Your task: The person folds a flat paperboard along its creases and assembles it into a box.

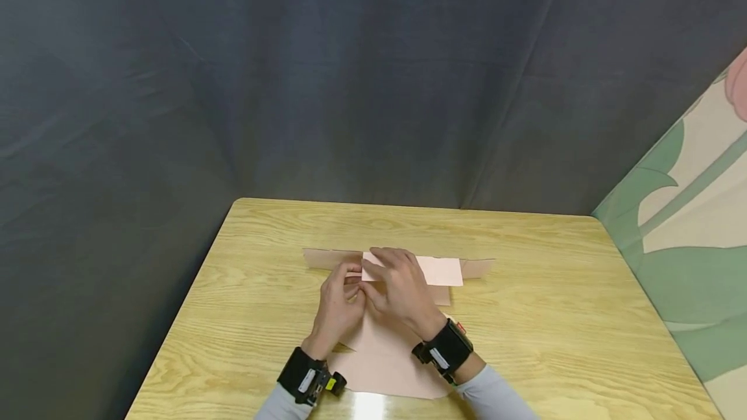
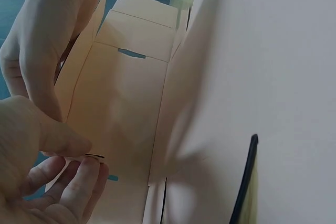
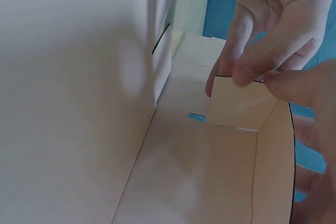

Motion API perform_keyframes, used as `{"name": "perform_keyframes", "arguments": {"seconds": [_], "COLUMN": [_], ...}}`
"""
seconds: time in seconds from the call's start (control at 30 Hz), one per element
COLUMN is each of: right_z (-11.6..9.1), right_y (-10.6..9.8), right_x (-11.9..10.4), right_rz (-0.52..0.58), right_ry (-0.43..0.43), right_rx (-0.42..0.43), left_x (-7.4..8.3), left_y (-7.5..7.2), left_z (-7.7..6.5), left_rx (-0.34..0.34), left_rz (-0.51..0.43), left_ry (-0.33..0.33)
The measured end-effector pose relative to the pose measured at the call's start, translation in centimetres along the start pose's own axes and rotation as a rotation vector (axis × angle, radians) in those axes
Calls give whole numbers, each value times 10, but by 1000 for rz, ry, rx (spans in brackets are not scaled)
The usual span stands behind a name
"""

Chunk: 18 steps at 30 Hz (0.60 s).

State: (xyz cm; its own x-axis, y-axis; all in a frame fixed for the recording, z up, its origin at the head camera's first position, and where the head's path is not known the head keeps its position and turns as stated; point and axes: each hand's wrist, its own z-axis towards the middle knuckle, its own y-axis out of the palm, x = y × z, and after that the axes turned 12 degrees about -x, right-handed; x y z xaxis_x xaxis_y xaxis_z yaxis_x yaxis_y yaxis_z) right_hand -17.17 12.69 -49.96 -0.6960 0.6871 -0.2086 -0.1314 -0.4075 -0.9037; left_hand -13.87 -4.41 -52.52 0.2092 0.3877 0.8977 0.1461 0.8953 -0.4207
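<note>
The left hand (image 1: 341, 306) pinches a small flap (image 3: 236, 103); the right hand (image 1: 405, 290) curls round the side wall (image 3: 273, 166) (thumb at the flap's corner), seemingly to brace that corner upright. The cardboard (image 1: 391, 371) lies on the table (image 1: 554, 290), beneath both hands, which hide the flap from above. A dark curtain (image 1: 373, 83) hangs beyond.

Cardboard (image 1: 385, 349) on table (image 1: 554, 303), curtain (image 1: 373, 83) behind.
</note>
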Motion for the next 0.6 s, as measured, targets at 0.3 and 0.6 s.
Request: {"name": "perform_keyframes", "arguments": {"seconds": [0.3,0.6], "right_z": [1,0], "right_y": [0,-1], "right_x": [-1,0], "right_rz": [-11,-4], "right_ry": [-9,0], "right_rx": [0,-19], "left_x": [-7,-12], "left_y": [-10,-11], "left_z": [-7,-9], "left_rx": [2,7], "left_rz": [111,132], "left_ry": [-36,-103]}}
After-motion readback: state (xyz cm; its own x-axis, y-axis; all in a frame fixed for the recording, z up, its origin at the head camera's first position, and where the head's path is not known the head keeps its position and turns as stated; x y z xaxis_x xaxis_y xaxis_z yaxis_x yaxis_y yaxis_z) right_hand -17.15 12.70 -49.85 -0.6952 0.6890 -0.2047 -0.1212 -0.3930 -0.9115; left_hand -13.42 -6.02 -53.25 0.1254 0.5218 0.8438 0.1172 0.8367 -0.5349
